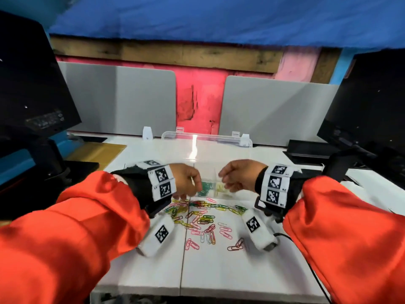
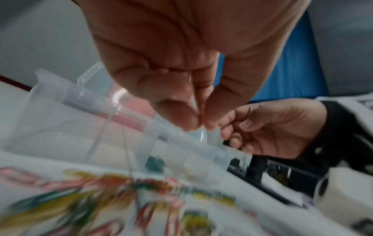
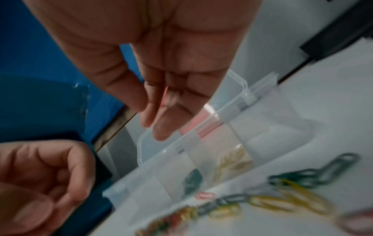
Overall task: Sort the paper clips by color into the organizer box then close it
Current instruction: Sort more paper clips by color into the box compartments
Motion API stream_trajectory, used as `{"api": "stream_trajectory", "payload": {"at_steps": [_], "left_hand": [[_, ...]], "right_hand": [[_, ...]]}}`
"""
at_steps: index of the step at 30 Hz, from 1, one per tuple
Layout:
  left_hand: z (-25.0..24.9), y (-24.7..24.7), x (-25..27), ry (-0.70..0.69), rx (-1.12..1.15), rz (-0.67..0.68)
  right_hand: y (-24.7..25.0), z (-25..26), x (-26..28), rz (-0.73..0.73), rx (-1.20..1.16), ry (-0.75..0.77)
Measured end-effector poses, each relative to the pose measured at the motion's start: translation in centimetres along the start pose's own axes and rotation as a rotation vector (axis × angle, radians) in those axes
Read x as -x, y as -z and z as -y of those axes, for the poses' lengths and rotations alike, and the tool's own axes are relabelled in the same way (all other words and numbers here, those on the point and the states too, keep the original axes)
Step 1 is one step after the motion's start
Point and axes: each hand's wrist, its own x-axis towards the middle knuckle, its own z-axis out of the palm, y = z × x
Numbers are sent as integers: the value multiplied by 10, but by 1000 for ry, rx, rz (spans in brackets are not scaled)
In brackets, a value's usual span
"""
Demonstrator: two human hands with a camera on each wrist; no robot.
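both hands hang over the see-through organizer box [image 1: 219, 154], which sits on the white worktop [image 1: 219, 270] with its lid standing open at the back.

the left hand [image 1: 186, 178] has its fingertips [image 2: 181, 118] pinched together on a pale paper clip [image 2: 203, 135]. the clip is thin and hard to see, so its color is not sure. it pokes down out of the pinch, above the box.

the right hand [image 1: 240, 174] has its fingers bent too. a thin pink clip [image 3: 165, 97] is tucked between the fingers [image 3: 161, 127], so this hand is holding it. it is also up over the box.

inside the box, one part holds a bunch of green clips [image 1: 206, 188]. the part right next to it holds yellow clips [image 1: 223, 189]. the wrist views are blurry, so the other parts are hard to make out.

the loose pile of clips [image 1: 203, 218] lies on the worktop just in front of the box, between the two wrists. it has pink, green, yellow, red and pale ones all mixed up. some are hooked in a line.

both arms wear orange sleeves [image 1: 65, 238] and white wrist bands with black square marks [image 1: 163, 183]. dark screens [image 1: 30, 80] stand at each side.
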Motion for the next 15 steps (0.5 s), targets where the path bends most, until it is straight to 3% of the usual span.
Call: {"api": "stream_trajectory", "payload": {"at_steps": [8, 12, 15], "left_hand": [[14, -34, 36, -76, -513, 228], [14, -41, 35, -131, -537, 347], [13, -44, 33, -116, -555, 296]], "right_hand": [[-23, -36, 41, 196, 910, 40], [-31, -43, 41, 205, 996, 59], [-33, -44, 39, 188, 1005, 106]]}}
